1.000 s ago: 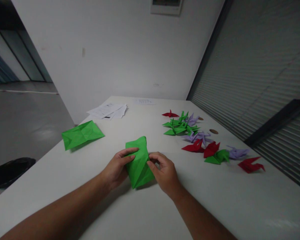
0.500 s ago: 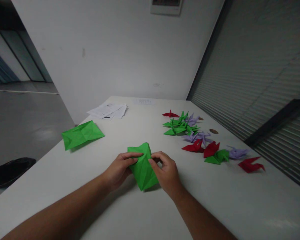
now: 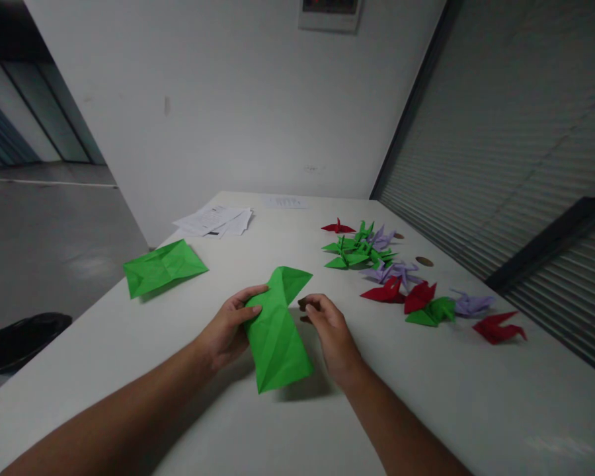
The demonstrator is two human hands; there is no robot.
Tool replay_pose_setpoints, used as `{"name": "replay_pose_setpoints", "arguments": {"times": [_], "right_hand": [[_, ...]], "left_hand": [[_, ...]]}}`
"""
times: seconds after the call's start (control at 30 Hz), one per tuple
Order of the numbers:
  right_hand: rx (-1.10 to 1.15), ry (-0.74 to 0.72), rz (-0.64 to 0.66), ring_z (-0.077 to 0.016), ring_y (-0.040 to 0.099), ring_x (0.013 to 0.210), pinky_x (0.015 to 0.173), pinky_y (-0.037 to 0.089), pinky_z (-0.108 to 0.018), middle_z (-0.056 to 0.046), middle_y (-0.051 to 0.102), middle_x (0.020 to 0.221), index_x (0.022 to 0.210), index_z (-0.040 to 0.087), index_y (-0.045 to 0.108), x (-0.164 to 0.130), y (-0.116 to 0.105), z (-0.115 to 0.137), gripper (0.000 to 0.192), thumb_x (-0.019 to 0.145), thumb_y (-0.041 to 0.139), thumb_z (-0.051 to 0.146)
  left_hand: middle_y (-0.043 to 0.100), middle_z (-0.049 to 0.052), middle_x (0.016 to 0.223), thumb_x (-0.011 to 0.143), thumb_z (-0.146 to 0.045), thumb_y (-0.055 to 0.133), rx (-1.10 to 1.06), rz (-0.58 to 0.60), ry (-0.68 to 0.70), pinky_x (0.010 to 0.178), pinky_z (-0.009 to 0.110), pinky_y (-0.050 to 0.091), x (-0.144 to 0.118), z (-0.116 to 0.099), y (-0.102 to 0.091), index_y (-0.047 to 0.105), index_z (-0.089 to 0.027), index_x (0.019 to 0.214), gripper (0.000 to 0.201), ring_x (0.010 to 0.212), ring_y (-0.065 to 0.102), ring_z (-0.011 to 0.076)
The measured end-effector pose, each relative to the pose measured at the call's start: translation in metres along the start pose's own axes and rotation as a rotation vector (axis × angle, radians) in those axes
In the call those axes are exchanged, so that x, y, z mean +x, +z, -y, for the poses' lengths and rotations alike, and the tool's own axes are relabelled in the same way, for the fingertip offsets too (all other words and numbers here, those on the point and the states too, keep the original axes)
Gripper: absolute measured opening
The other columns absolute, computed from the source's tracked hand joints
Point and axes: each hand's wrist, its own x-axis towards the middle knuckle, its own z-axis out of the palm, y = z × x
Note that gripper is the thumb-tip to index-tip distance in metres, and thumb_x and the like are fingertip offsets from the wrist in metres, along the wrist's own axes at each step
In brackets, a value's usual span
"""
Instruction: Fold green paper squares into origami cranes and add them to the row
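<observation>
A creased sheet of green origami paper (image 3: 279, 344), partly folded with a pointed flap at its upper right, is held just above the table. My left hand (image 3: 233, 326) grips its left edge, thumb on top and the other fingers partly hidden behind it. Just right of the paper is my right hand (image 3: 328, 330), its thumb and fingers slightly apart with nothing visible between them. A gap shows between those fingertips and the sheet.
On the white table (image 3: 188, 423), folded paper cranes in green (image 3: 352, 254), red (image 3: 498, 327) and purple (image 3: 471, 304) lie to the right. Another creased green sheet (image 3: 166, 268) and printed papers (image 3: 215, 219) are at the left. A black bin (image 3: 24, 340) stands beyond the left edge.
My right hand has let go of the green paper and its fingers have parted. The sheet has turned in my left hand, and its upper flap now points to the right.
</observation>
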Motion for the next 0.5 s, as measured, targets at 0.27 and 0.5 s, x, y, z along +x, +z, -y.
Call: {"name": "replay_pose_setpoints", "arguments": {"times": [0.27, 0.5], "right_hand": [[0.388, 0.059, 0.094, -0.0223, 0.067, 0.116, 0.108, 0.047, -0.048, -0.004, 0.072, 0.118, 0.105, 0.03, 0.044, -0.001, 0.004, 0.005, 0.042, 0.082, 0.08, 0.033], [0.255, -0.096, 0.051, -0.0198, 0.071, 0.093, 0.086, 0.058, -0.037, -0.002, 0.07, 0.106, 0.121, 0.031, 0.051, 0.01, -0.019, 0.003, 0.058, 0.075, 0.087, 0.035]], "left_hand": [[0.079, 0.009, 0.104, 0.068, -0.012, 0.089, -0.031, 0.057, -0.04, 0.079, 0.035, 0.062, 0.003, 0.001, -0.006, 0.074, -0.019, 0.11, 0.045, 0.083, 0.076, 0.0226], [0.078, 0.007, 0.1, 0.068, -0.01, 0.088, -0.011, 0.016, -0.071, 0.074, 0.039, 0.063, 0.002, -0.004, -0.005, 0.071, -0.023, 0.108, 0.045, 0.078, 0.076, 0.024]]}}
